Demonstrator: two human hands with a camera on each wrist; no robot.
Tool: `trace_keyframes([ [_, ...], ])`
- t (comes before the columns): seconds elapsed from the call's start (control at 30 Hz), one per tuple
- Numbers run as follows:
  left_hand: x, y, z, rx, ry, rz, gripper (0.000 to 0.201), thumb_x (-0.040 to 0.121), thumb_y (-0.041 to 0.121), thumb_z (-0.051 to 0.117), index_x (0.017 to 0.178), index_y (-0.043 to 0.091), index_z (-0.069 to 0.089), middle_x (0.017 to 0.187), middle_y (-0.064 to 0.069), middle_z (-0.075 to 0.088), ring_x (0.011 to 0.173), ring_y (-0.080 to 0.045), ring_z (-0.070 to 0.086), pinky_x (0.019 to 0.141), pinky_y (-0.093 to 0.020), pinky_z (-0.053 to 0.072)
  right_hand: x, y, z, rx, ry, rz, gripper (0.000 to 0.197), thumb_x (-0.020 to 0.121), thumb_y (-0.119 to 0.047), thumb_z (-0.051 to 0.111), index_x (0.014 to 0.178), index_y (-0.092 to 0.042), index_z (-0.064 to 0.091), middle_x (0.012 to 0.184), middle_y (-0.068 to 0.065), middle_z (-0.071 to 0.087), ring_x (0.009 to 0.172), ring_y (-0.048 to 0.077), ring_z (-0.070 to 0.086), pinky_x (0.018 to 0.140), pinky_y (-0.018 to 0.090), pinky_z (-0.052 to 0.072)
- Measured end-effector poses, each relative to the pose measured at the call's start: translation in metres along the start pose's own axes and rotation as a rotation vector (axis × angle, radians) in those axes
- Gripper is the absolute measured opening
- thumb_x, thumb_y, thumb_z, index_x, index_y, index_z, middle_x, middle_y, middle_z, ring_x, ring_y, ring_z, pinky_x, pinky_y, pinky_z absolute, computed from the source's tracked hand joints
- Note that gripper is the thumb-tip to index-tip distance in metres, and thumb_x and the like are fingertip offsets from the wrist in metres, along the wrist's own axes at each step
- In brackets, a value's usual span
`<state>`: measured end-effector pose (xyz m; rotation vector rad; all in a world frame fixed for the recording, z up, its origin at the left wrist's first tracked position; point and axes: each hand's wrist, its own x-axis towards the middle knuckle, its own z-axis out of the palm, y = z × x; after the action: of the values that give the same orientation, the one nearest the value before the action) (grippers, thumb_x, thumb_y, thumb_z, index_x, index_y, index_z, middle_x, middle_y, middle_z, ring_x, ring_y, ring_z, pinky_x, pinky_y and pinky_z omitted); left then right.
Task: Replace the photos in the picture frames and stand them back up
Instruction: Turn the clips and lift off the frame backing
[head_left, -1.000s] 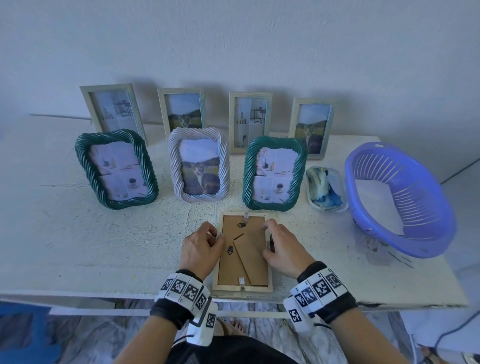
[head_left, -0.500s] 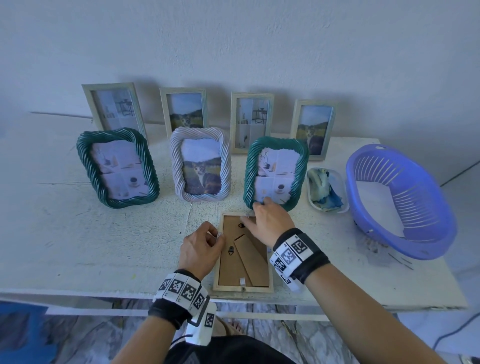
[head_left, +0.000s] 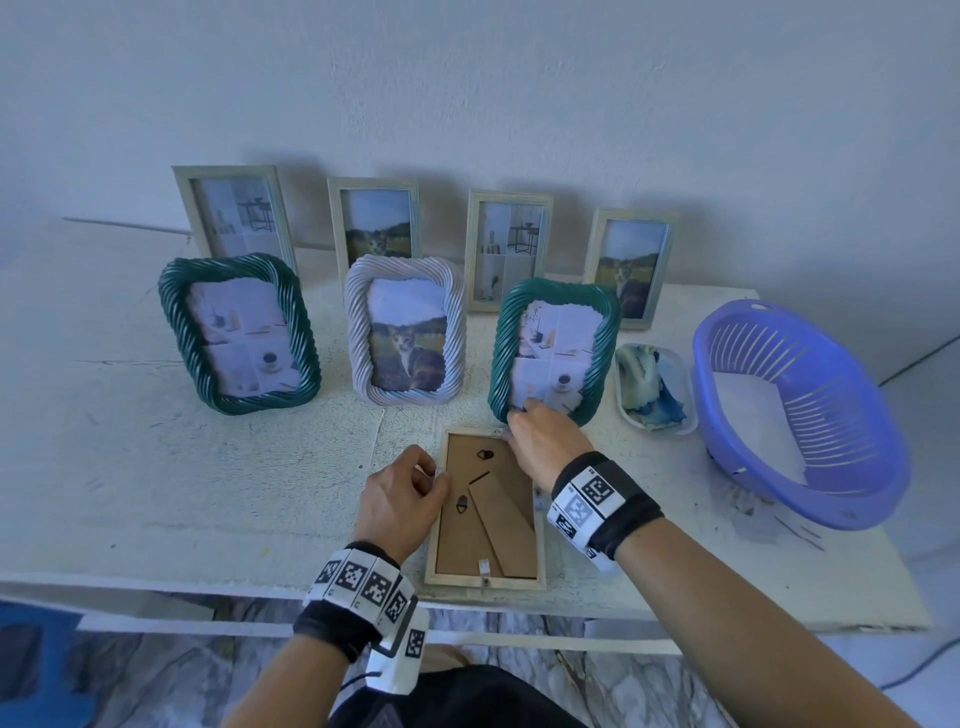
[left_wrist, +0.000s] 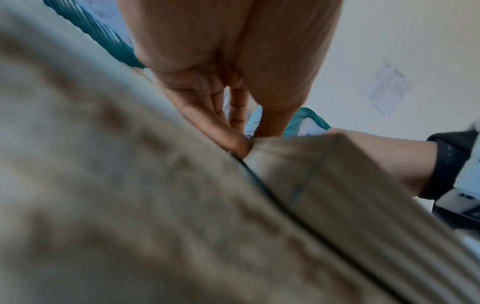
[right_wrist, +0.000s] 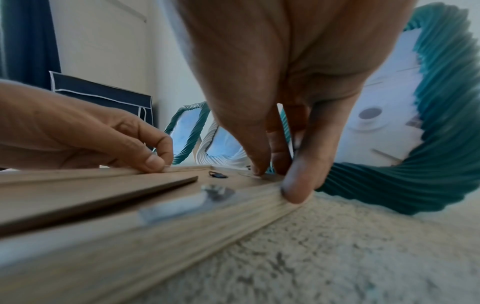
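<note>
White table (head_left: 156, 467) against a pale wall. Head view: wooden frame (head_left: 485, 566) lies face down at the near edge, between both hands. Left hand (head_left: 397, 501) curls at its left rail; right hand (head_left: 545, 444) at its top right corner.
Left wrist view: fingertip presses the frame's edge.
Right wrist view: fingertips (right_wrist: 296, 190) pinch the far corner, thumb on the backing.

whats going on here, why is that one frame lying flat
A person is working on the wooden frame, which lies face down at the table's front edge, stand folded flat. Their left hand rests on its left edge while the right hand's fingertips work at a small clip on the far edge. Seven other frames stand behind with photos in.
</note>
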<state>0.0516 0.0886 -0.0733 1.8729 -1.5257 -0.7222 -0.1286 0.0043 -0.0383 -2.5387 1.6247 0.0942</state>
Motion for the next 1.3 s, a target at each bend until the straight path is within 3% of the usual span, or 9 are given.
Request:
trace_keyframes([
  [0.2,0.001,0.001,-0.001,0.003,-0.005,0.004,0.015,0.087,0.029,0.067,0.081,0.019,0.057,0.062,0.006,0.062,0.061,-0.005,0.058,0.055,-0.014,0.038,-0.002,0.002,0.002,0.015,0.034,0.017,0.010,0.094,-0.014,0.057,0.093,-0.006,0.062,0.099,0.010,0.057,0.077,0.031,0.063,0.061,0.037,0.050],
  [0.3,0.000,0.001,-0.001,0.012,-0.003,0.007,0.015,0.088,0.029,0.067,0.083,0.018,0.057,0.064,0.005,0.061,0.062,-0.005,0.057,0.055,-0.013,0.037,-0.020,-0.003,-0.005,0.074,0.059,0.035,0.023,0.097,-0.028,0.050,0.105,-0.008,0.058,0.106,0.010,0.054,0.087,0.028,0.061,0.061,0.031,0.044],
  [0.4,-0.001,0.000,0.000,0.009,0.007,0.009,0.016,0.088,0.029,0.067,0.084,0.017,0.059,0.065,0.006,0.061,0.063,-0.004,0.056,0.055,-0.012,0.036,-0.051,-0.013,-0.010,0.075,0.110,0.033,0.033,0.095,-0.036,0.049,0.117,-0.012,0.054,0.109,0.009,0.054,0.098,0.025,0.054,0.066,0.030,0.050],
  [0.53,-0.002,-0.002,0.001,0.013,0.008,0.005,0.017,0.088,0.031,0.067,0.085,0.016,0.059,0.066,0.006,0.061,0.064,-0.007,0.057,0.056,-0.014,0.037,-0.088,-0.024,-0.009,0.285,0.019,-0.151,0.024,0.094,-0.038,0.052,0.094,-0.014,0.058,0.095,0.000,0.051,0.086,0.014,0.045,0.064,0.021,0.039],
  [0.63,-0.002,-0.003,0.001,0.010,0.008,0.008,0.016,0.088,0.029,0.067,0.085,0.016,0.058,0.067,0.005,0.061,0.063,-0.007,0.056,0.055,-0.013,0.037,-0.105,-0.027,0.002,0.208,-0.020,-0.261,0.034,0.091,-0.047,0.050,0.081,-0.016,0.061,0.086,-0.003,0.048,0.083,0.013,0.043,0.065,0.022,0.036],
  [0.87,-0.001,-0.003,0.001,0.012,0.017,0.020,0.017,0.088,0.029,0.068,0.085,0.015,0.058,0.066,0.005,0.061,0.063,-0.008,0.056,0.056,-0.013,0.037,-0.111,-0.034,0.013,0.100,-0.027,-0.320,0.046,0.080,-0.059,0.046,0.088,-0.016,0.061,0.085,-0.002,0.053,0.081,0.018,0.049,0.065,0.032,0.045],
  [1.0,-0.001,-0.004,0.002,0.011,0.012,0.015,0.017,0.088,0.029,0.068,0.086,0.015,0.058,0.067,0.004,0.061,0.063,-0.009,0.056,0.057,-0.015,0.038,-0.112,-0.033,0.014,0.094,-0.055,-0.378,0.036,0.081,-0.049,0.054,0.104,-0.021,0.055,0.095,0.002,0.050,0.084,0.021,0.050,0.067,0.036,0.047],
  [1.13,-0.001,-0.004,0.001,0.013,0.006,0.018,0.018,0.088,0.029,0.067,0.086,0.014,0.058,0.067,0.003,0.062,0.064,-0.009,0.057,0.058,-0.019,0.040,-0.111,-0.028,0.015,0.107,-0.050,-0.379,0.030,0.078,-0.040,0.070,0.098,-0.019,0.060,0.096,0.004,0.049,0.085,0.021,0.050,0.068,0.035,0.046],
  [1.3,0.000,-0.002,0.002,0.017,0.003,0.013,0.018,0.088,0.030,0.066,0.086,0.014,0.058,0.066,0.004,0.062,0.065,-0.011,0.057,0.060,-0.022,0.040,-0.117,-0.032,0.017,0.083,0.016,-0.385,0.021,0.079,-0.032,0.068,0.088,-0.015,0.060,0.094,0.004,0.049,0.085,0.022,0.050,0.070,0.036,0.048],
])
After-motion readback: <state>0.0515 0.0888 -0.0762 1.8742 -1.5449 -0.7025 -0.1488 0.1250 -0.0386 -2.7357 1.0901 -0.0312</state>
